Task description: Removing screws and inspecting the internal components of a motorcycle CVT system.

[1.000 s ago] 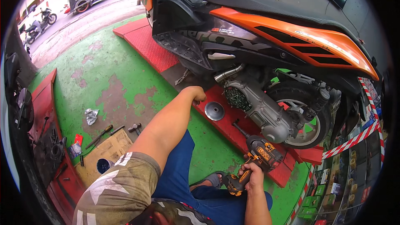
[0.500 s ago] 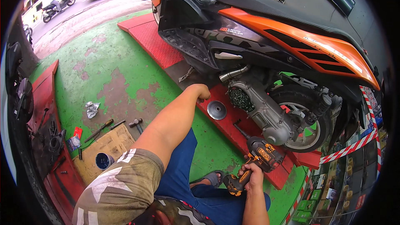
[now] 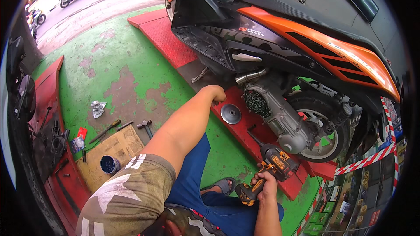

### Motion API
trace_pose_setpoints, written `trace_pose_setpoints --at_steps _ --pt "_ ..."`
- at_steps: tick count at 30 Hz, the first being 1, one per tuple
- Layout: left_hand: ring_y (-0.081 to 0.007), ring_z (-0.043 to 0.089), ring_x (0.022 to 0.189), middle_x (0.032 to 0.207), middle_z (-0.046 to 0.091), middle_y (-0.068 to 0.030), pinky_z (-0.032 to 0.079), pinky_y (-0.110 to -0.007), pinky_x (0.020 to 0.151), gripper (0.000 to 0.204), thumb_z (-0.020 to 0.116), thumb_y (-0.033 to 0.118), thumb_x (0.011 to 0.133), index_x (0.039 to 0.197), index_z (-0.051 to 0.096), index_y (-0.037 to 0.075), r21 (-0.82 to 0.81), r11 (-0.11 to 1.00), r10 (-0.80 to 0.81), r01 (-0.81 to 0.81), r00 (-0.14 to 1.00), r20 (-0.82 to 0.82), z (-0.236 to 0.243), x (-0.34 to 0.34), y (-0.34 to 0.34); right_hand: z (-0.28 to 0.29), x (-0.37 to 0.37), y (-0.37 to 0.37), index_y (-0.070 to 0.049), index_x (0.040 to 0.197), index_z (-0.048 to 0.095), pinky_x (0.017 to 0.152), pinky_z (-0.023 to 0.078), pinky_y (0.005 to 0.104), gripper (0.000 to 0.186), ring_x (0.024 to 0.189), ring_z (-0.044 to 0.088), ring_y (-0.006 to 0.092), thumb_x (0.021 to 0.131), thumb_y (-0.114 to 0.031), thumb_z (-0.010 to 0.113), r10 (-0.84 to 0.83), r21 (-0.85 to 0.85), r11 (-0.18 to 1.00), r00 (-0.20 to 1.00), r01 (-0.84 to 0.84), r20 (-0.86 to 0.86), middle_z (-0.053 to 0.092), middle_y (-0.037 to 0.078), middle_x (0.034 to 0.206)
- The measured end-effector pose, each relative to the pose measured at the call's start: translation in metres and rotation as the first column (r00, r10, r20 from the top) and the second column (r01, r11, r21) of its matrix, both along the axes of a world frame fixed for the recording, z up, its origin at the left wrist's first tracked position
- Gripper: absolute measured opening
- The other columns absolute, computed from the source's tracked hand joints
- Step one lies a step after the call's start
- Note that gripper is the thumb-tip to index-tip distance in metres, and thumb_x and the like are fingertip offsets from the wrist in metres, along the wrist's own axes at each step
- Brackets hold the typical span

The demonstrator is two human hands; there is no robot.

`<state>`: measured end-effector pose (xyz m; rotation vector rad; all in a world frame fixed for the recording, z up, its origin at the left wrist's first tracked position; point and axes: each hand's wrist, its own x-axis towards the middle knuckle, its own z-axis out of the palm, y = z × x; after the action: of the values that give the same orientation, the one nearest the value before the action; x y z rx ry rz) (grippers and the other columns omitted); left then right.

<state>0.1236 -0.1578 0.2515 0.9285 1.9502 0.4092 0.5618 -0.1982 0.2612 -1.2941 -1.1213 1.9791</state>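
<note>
My right hand (image 3: 267, 184) is wrapped around the handle of a black and orange cordless impact wrench (image 3: 277, 162). A long dark socket extension on its nose points toward a round metal pulley disc (image 3: 230, 113), which lies on the red lift platform (image 3: 250, 146). Just left of the disc, my left hand (image 3: 215, 94) hangs low over the platform edge with its fingers curled under. Whatever those fingers hold, if anything, is hidden. Beyond the disc is the scooter's grey engine case (image 3: 282, 124), with a dark round cover at its front end.
An orange and black scooter (image 3: 302, 35) stands on the platform. To my left, a cardboard sheet (image 3: 118, 150) carries a dark tub (image 3: 109, 164), near a hammer (image 3: 145, 125) and a screwdriver (image 3: 105, 131). Red-and-white tape (image 3: 367, 159) borders shelves at the right.
The view has shifted slightly, so the scooter and floor sit a little further right. Both hands keep nearly the same pose. Vehicles on the street have moved.
</note>
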Motion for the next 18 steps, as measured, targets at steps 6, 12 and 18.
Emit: trace_pose_setpoints --at_steps 6,12,18 --pt "-0.0267 0.075 0.097 0.115 0.076 -0.0137 0.058 -0.047 0.087 0.040 0.059 0.030 0.095 0.116 0.074 0.000 0.015 1.000 -0.001 0.002 1.000 -0.024 -0.003 -0.002 0.002 0.002 -0.002 -0.002 0.002 0.123 0.058 0.059 0.049 0.0353 0.047 0.060 0.056 0.0229 0.077 -0.007 0.057 -0.011 -0.010 1.000 1.000 0.011 -0.006 0.055 0.009 0.073" --pt "-0.0256 0.075 0.089 0.112 0.076 -0.0147 0.061 -0.043 0.079 0.038 0.061 0.028 0.096 0.118 0.073 0.001 0.052 0.996 -0.073 0.077 0.995 -0.071 -0.010 0.000 0.010 0.001 -0.003 -0.003 0.004 0.123 0.057 0.058 0.049 0.0360 0.048 0.059 0.056 0.0226 0.077 -0.006 0.057 -0.023 -0.036 0.999 1.000 0.023 -0.004 0.056 0.010 0.072" --pt "-0.0298 0.073 0.097 0.114 0.075 -0.0163 0.058 -0.046 0.083 0.036 0.060 0.023 0.093 0.118 0.075 0.002 0.062 0.996 -0.065 0.069 0.996 -0.056 -0.007 0.003 0.006 -0.002 -0.005 -0.002 0.003 0.123 0.057 0.058 0.049 0.0364 0.048 0.059 0.056 0.0228 0.077 -0.008 0.057 -0.020 -0.046 0.999 1.000 0.021 0.018 0.055 0.009 0.071"
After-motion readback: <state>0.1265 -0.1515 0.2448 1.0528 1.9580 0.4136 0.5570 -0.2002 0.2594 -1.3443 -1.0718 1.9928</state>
